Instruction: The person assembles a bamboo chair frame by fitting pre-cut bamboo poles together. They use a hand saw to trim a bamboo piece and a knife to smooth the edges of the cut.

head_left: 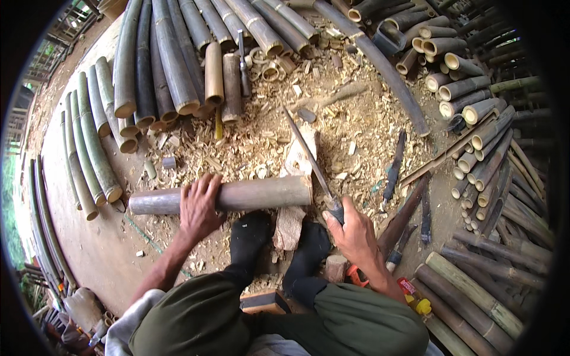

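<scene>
A smooth brown-grey bamboo section (261, 194) lies crosswise in front of me, its right part resting over a pale wood block (289, 228). My left hand (202, 204) is closed over its left half, fingers across the top and thumb along the near side. In my right hand (353, 231) is a long narrow pointed blade (308, 150) with a dark handle (337, 210); whether it is a knife or a file I cannot tell. The blade slants up and left, just past the bamboo's right end. My feet in dark socks stand on both sides of the block.
Wood shavings (249, 148) cover the ground ahead. Long bamboo poles (169, 59) lie at the far left, with a chisel-like tool (244, 71) beside them. Stacked bamboo (469, 89) fills the right side. Near my right forearm are bamboo poles (475, 291) and a yellow-red package (415, 296).
</scene>
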A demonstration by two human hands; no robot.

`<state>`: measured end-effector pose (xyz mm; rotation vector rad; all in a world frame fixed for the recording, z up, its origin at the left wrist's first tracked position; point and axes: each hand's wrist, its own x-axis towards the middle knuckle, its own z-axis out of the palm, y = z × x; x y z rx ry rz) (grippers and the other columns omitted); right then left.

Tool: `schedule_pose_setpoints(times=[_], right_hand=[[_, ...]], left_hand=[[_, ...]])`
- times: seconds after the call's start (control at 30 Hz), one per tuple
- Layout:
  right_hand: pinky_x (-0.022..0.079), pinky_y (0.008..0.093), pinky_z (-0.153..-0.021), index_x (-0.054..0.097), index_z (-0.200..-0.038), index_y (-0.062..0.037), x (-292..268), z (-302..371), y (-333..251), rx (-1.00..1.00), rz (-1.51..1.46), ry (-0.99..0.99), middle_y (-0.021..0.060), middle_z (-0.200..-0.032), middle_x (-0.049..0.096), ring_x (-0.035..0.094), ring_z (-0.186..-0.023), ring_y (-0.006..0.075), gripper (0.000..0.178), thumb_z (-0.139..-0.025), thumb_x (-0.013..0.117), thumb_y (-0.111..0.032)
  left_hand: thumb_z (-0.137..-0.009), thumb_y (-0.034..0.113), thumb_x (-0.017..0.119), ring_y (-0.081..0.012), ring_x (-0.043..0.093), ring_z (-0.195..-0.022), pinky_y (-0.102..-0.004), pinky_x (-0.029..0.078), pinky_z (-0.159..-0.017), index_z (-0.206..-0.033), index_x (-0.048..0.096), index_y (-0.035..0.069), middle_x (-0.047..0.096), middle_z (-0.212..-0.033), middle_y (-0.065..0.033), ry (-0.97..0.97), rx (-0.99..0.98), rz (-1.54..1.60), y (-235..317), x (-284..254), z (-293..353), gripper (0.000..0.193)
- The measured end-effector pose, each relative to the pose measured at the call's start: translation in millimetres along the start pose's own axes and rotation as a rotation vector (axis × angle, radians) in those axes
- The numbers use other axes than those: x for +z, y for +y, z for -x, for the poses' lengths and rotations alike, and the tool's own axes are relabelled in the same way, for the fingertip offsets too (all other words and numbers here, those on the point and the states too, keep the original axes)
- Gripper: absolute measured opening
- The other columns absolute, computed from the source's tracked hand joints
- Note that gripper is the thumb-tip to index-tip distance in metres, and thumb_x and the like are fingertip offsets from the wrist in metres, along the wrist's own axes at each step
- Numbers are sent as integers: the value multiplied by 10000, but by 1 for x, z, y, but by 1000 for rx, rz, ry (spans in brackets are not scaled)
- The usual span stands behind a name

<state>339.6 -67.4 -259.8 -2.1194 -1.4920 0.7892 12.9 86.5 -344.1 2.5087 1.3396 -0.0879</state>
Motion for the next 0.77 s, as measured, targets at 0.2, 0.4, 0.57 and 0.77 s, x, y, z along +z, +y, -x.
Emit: schedule_pose_setpoints(times=[0.2, 0.4, 0.57, 0.77], right_hand=[[565, 509, -575, 540, -1121, 10, 40, -12, 33, 18, 159, -93, 224, -738, 692, 723, -656, 410, 300, -1009, 649, -246], [545, 505, -648, 545, -1130, 7, 5, -3, 5, 69, -7, -57, 249, -774, 688, 711, -743, 463, 321, -995, 675, -253], [557, 425, -533, 538, -1080, -1, 50, 0, 32, -79, 18, 42, 209, -728, 668, 729, -639, 349, 269, -1012, 673, -224], [575, 552, -701, 543, -1153, -45, 21, -4, 13, 153, 20, -99, 280, -874, 733, 740, -769, 462, 331, -1026, 630, -339]], left_hand=[[-587, 249, 900, -302, 624, -1147, -470, 394, -1056, -1110, 646, 93, 671, -1116, -113, -145, 74, 88, -11, -11, -28, 601], [-615, 249, 887, -319, 642, -1087, -484, 397, -1064, -1053, 638, 89, 669, -1039, -115, 55, 88, 100, -8, 5, -18, 529], [-617, 241, 878, -323, 641, -1074, -487, 407, -1059, -1052, 634, 87, 664, -1033, -122, 58, 66, 92, -11, 4, -12, 522], [-635, 252, 887, -340, 637, -1082, -479, 407, -1073, -1092, 638, 79, 659, -1058, -128, 77, 35, 80, -9, 7, -9, 548]])
